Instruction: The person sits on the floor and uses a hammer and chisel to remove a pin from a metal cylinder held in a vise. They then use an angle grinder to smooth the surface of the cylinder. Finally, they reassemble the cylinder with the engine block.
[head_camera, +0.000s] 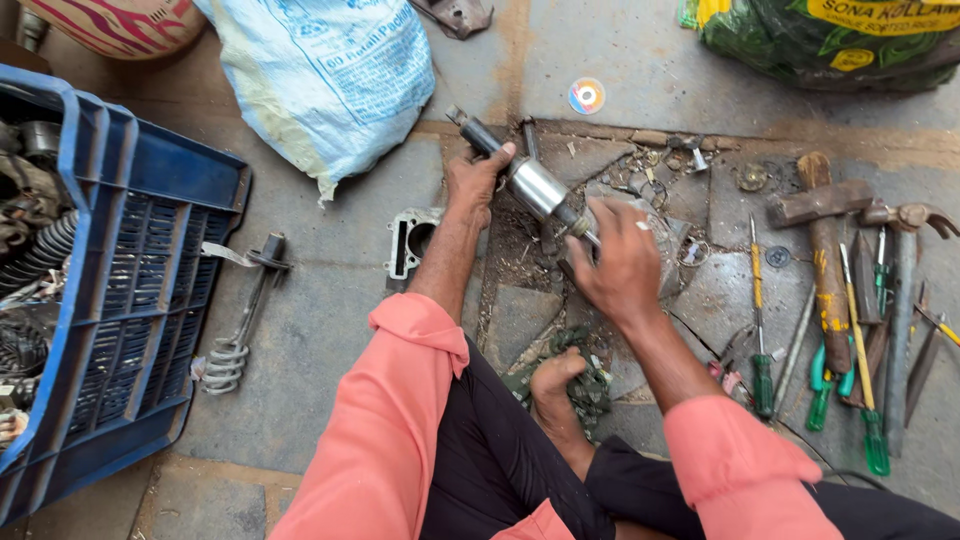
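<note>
Both hands on 1 metal shaft (535, 185), a long cylindrical part with a shiny middle sleeve and a dark narrow end, lying diagonally just above the cracked floor (330, 330).

Left hand (473, 180): arm stretched forward, wrist straight, fingers curled shut around the shaft's dark upper end, thumb on top.

Right hand (620, 262): forearm angled in from the right, wrist bent, palm down. Fingers closed over the shaft's lower end, at the small brass-coloured tip. Can't tell how tight, knuckles hide the contact.

Relative to the shaft:
- Just left and below: grey cylinder block (410, 243) flat on the floor, bore facing up.
- Further left: dark rod with a spring coil (243, 315), then a blue crate (130, 290) full of parts.
- Upper left: pale sack (330, 75).
- Above right: small disc (586, 96).
- Right: scattered nuts and washers, then tool spread: 2 hammers (825, 230), several green-handled screwdrivers (762, 330), files.
- Below: bare foot (553, 385) resting on a greenish rag (590, 385).

Person sits on the floor, pink sleeves rolled, dark trousers.
</note>
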